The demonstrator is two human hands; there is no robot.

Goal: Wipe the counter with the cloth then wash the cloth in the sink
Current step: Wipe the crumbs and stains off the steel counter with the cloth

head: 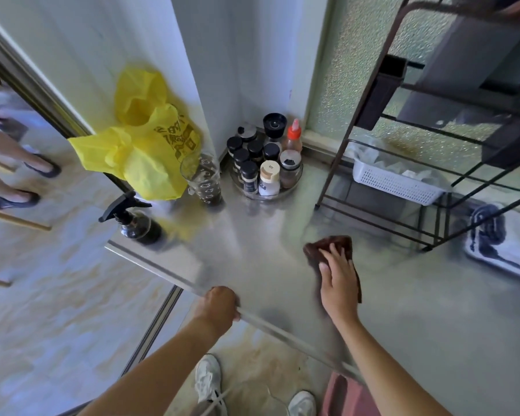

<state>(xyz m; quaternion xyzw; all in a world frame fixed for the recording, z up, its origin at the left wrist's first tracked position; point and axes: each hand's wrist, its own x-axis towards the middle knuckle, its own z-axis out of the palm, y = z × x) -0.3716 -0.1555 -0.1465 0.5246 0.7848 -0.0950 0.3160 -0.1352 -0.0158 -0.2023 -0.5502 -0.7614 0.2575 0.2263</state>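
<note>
Fingers (332, 255) of the right hand (338, 280) press flat on the cloth (318, 249).

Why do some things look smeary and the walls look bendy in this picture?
Head view: the wide lens bends the straight wall corner and the counter edge. The brown cloth under the right hand and the spray bottle look smeared, likely motion blur. The spice jars stay fairly sharp. The shiny counter throws back a yellow glow from the bag.

Bright, soft daylight through the frosted window (357, 70); dull sheen on the steel desk (252, 250); motion blur throughout; strong wide-angle bending at edges.
</note>
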